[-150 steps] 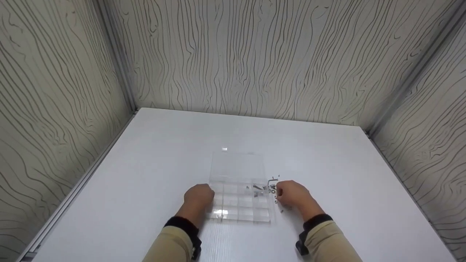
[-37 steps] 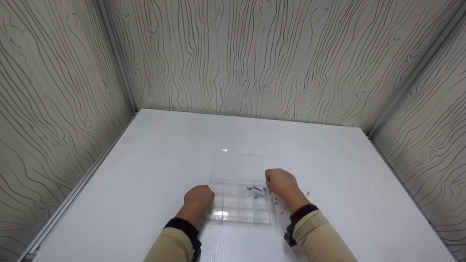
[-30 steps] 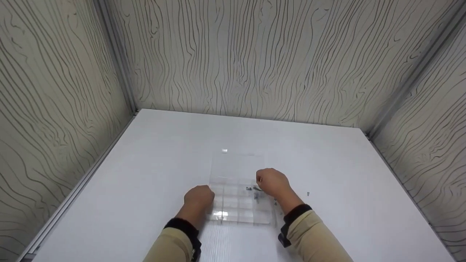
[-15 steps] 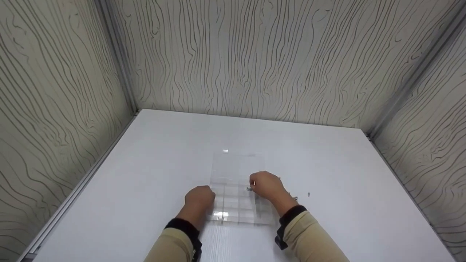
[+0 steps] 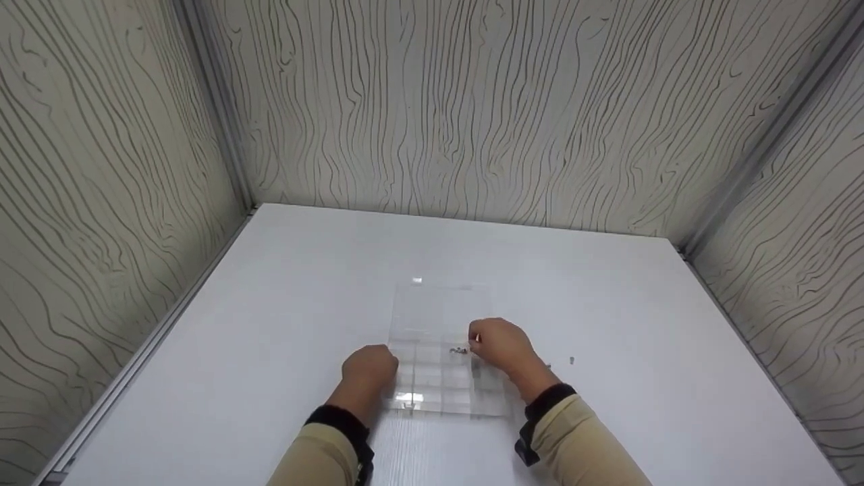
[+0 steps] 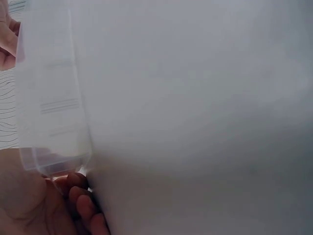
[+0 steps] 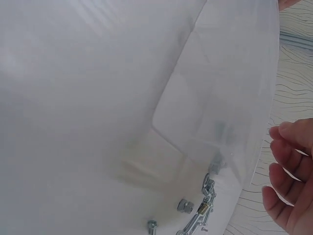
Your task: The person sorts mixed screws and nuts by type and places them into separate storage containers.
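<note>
A clear plastic compartment box (image 5: 428, 398) lies on the white table, its lid (image 5: 439, 307) folded back away from me. My left hand (image 5: 370, 368) grips the box's left side, fingers curled at its corner in the left wrist view. Over the upper right compartments is my right hand (image 5: 499, 344). In the right wrist view its fingers (image 7: 286, 152) are loosely bent, with nothing visible between them. Small metal parts (image 5: 458, 350) sit in a compartment just left of its fingertips. My right hand and forearm hide the right-hand compartments in the head view.
Beside the box's right wall, the right wrist view shows a metal nut (image 7: 186, 205), a bolt (image 7: 152, 225) and a cluster of metal hardware (image 7: 198, 220) on the table. One small piece (image 5: 572, 360) lies farther right. Wood-grain patterned panels (image 5: 439, 108) enclose the table.
My right hand has moved left from the hardware pile to over the box. More small metal parts now show in the compartment by its fingertips. My left hand has stayed on the box.
</note>
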{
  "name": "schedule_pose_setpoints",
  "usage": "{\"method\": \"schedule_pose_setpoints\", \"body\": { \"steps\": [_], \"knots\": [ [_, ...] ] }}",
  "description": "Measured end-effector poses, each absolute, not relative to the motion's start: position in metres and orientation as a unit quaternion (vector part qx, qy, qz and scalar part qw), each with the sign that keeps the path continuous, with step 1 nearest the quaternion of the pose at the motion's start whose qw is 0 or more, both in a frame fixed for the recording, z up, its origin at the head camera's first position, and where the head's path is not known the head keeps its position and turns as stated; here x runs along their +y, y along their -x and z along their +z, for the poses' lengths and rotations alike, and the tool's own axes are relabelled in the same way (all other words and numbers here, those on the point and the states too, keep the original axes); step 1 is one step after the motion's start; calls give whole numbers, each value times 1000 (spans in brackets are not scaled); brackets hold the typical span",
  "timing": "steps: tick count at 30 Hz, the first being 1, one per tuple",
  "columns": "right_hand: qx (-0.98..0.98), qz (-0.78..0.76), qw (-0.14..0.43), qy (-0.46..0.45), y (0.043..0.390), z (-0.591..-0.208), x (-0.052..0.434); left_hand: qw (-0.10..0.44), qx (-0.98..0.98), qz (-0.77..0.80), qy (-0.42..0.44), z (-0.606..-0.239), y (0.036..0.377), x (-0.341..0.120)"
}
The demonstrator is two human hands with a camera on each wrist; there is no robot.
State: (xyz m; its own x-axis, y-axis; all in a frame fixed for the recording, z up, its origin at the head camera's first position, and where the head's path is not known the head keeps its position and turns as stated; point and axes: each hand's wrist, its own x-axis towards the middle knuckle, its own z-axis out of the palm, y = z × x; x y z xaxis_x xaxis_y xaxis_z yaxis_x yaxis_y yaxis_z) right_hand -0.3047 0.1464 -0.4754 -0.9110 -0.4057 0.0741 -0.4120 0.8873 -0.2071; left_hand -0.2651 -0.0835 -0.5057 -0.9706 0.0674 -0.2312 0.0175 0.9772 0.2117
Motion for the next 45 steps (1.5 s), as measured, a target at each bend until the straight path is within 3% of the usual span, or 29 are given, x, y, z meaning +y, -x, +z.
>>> {"method": "schedule_pose_setpoints", "body": {
  "steps": [8,15,20,32,45],
  "knots": [
    [-977,134,6,-164,306,-479,167,137,982,130,1,-504,265,-83],
    [-983,136,-1,-121,308,-482,180,133,987,72,-52,-504,265,-85],
    [-986,124,10,-111,309,-484,184,125,988,80,-51,-505,265,-85],
    [-987,122,-41,-101,307,-498,190,121,989,63,-51,-506,266,-84],
    [-988,111,-51,-92,306,-503,182,129,989,58,-52,-502,263,-83]
  ]
}}
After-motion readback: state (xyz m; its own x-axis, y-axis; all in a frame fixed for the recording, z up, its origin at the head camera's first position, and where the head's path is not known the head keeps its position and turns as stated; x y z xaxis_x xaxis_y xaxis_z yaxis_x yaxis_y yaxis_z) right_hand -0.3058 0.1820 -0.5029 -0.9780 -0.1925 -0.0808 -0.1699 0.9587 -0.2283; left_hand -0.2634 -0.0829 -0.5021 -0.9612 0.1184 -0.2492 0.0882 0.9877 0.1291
